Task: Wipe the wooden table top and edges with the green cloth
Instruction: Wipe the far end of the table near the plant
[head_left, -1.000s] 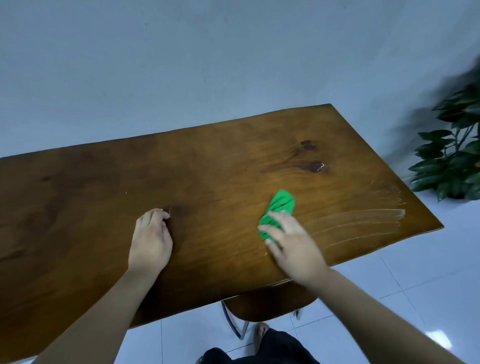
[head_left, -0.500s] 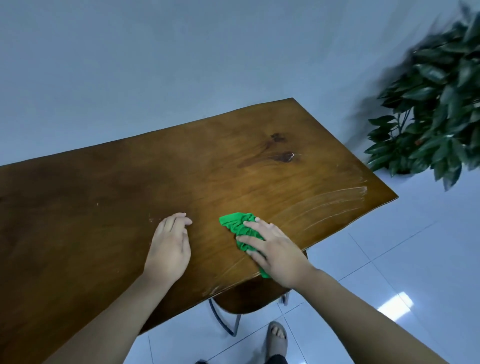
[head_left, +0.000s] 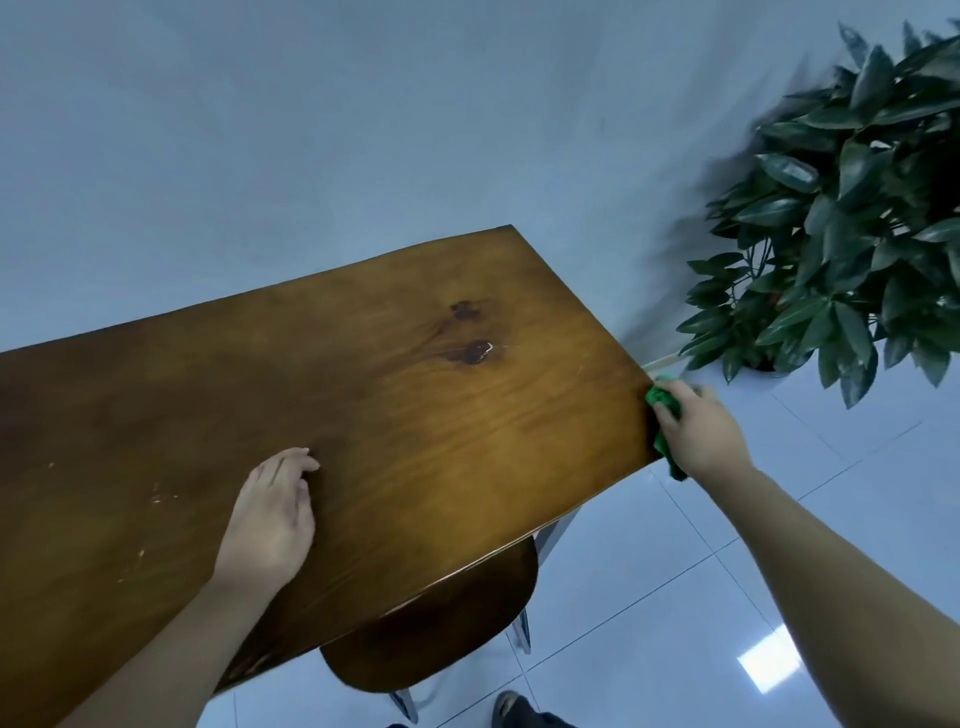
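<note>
Green cloth (head_left: 658, 397) in right hand (head_left: 698, 431) presses table (head_left: 415, 415) edge.

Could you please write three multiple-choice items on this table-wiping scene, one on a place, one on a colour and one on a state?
1. Where is the cloth?
A. At the table's right end edge
B. In the middle of the top
C. On the chair

2. What colour is the cloth?
A. Blue
B. Green
C. White

3. What is the left hand doing?
A. Gripping the cloth
B. Lifting the chair
C. Resting on the table top, holding nothing

Answers: 1 A, the right hand presses the cloth against that end edge. 2 B, bright green shows beside the fingers. 3 C, its palm lies on bare wood.
</note>
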